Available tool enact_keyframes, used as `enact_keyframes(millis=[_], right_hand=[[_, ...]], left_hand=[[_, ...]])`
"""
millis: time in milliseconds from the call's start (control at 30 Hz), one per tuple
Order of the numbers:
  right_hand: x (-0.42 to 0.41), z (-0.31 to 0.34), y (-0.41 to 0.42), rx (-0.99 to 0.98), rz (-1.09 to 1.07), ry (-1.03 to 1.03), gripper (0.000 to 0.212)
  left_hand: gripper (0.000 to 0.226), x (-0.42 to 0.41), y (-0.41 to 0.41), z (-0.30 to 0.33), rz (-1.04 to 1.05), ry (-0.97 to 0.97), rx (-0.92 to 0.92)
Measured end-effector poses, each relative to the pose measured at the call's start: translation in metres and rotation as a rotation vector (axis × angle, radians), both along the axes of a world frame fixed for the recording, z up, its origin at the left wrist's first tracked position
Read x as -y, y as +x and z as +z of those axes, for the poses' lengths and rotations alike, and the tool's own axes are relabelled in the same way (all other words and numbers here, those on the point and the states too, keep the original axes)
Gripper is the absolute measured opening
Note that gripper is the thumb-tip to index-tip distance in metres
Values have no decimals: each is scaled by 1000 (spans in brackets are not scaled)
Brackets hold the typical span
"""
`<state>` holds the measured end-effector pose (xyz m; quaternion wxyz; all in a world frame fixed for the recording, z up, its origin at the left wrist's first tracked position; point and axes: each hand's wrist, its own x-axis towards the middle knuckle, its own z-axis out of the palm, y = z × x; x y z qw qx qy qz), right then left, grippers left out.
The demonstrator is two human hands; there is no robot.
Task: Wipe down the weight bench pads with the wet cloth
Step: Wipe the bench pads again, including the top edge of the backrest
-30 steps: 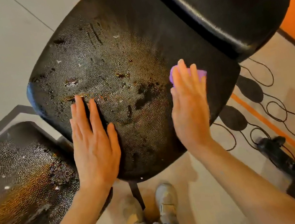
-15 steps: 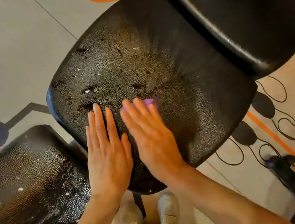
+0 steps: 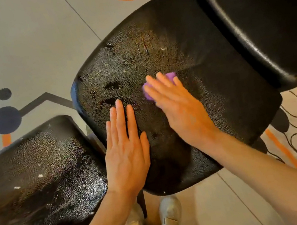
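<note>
Right hand (image 3: 178, 107) lying flat, fingers straight, pressing purple cloth (image 3: 171, 77) onto middle pad (image 3: 219, 90); cloth peeking out past fingertips. Left hand (image 3: 126, 151) resting flat, fingers straight, on pad's near-left edge. Bare pad stretching beyond cloth toward upper pad (image 3: 265, 12). Side pad (image 3: 33, 182) sitting lower left, flecked white

The middle pad (image 3: 219, 90) is black vinyl-like upholstery with a fine pebbled grain, dull across most of its face but wet-looking and flecked with pale specks toward its left side, where the covering is scuffed in dark patches. The left pad (image 3: 36, 181) has the same grained black skin, glistening and spotted with white bits, while the upper right pad (image 3: 266, 22) looks smoother and glossier. The purple cloth (image 3: 171, 76) looks soft and matt, and the floor (image 3: 13, 47) is a flat, matt grey.
</note>
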<state>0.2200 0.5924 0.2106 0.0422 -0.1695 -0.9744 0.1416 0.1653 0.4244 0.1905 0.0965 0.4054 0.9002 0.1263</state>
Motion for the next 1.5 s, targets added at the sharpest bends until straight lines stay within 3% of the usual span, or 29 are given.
enact_keyframes(millis=[100,133,167,267,333,433,500,533,667,733,833,900,1000,1100,1133,1267,1333,1400,1500], right_hand=[[-35,12,-5,-107,-522,-44,33],[-22,11,-15,-108,-600,-29,35],[-2,7,-24,-101,-546,0,41],[46,-8,-26,-47,21,-6,51],[19,-3,-21,-28,74,16,47],[-31,6,-25,-101,-408,6,30],[-17,3,-41,-137,-608,-3,35],[4,-1,-48,-134,-552,11,42],[55,-11,-45,-61,32,17,54],[14,-4,-42,-36,11,56,48],[-42,6,-47,-108,-442,51,36],[-19,5,-65,-174,-559,84,36],[53,-6,-81,-152,-166,26,50],[30,0,-72,-65,105,-21,49],[4,2,-66,-58,56,-11,44],[-45,8,-65,-147,-600,0,39],[-2,6,-85,-188,-490,16,32],[47,-2,-96,-156,-195,-35,41],[39,1,-90,-58,119,-53,50]], left_hand=[[63,3,-4,5,-20,14,24],[64,5,-6,7,-32,7,30],[65,7,-9,9,-44,2,35],[65,20,-21,16,-39,0,34],[65,32,-35,22,-9,-14,21],[65,56,-55,28,12,-52,-6],[65,69,-62,26,12,-66,-1],[64,74,-64,25,14,-72,4],[64,80,-63,21,17,-104,-22],[64,79,-63,21,14,-110,-29],[64,79,-63,21,11,-131,-38],[65,78,-63,21,9,-154,-44],[65,77,-64,22,1,-179,-43],[66,77,-65,22,3,-174,-35],[66,77,-65,22,6,-168,-31],[65,76,-65,21,10,-128,-24],[65,77,-64,21,8,-134,-18],[65,77,-65,21,8,-141,-17],[65,77,-66,21,-5,-163,-18]])
